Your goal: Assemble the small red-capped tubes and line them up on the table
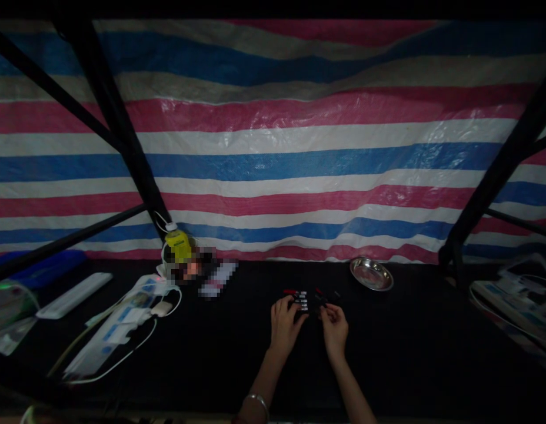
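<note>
Lying on black counter (414, 353): row of small silver-ended sticks (303, 303), at fingers of left hand (282, 324), part-open, hold unclear. Right hand (335, 327): fingertips drawn together, contents indiscernible. Round metal dish (371, 275) beyond, rightward.

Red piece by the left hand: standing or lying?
Lying: the red piece stretches sideways along the black tabletop, beyond the left hand.

Left hand (283, 325) points to one o'clock, thumb apart from bent fingers; right hand (335, 330) angles toward eleven, fingers curled!
</note>
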Demonstrator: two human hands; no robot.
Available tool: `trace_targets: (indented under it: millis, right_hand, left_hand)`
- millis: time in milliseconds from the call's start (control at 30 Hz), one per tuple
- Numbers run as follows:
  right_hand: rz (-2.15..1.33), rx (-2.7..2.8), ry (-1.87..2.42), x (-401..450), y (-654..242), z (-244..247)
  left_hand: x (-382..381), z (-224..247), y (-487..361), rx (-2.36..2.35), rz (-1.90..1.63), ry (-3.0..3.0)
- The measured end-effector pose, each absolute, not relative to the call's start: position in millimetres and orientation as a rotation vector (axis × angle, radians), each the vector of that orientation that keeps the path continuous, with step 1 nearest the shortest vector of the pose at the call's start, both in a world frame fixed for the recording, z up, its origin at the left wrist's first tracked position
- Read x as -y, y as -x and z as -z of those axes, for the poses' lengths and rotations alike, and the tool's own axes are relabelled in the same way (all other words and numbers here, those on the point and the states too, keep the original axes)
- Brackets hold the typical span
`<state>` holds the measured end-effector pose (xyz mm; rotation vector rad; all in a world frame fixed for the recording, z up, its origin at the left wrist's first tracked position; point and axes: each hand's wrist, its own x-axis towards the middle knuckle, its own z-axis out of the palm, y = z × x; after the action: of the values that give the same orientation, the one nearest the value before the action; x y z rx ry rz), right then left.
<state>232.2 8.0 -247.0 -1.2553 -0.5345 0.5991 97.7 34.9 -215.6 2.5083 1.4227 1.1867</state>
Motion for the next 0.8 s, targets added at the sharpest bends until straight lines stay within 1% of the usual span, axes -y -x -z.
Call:
trace_targets:
  millis: [200,367,633,800]
  right_hand:
    - [-0.466,0.633,1.437,-11,-213,247]
    - [-0.412,0.656,1.483,-9,-209,246]
    - [-0.425,0.680,1.516,-7,-210,246]
    - [-0.483,0.700,1.438,-6,-211,244]
  left_hand:
    - [-38,221,-77,-1.477,-1.094,-2.516]
    - [-39,225,-79,-1.423,-1.028,-2.558]
    - [-37,221,-80,-1.324,-1.020,-2.584]
    - [-35,216,-80,-1.232,-0.996,-2.623]
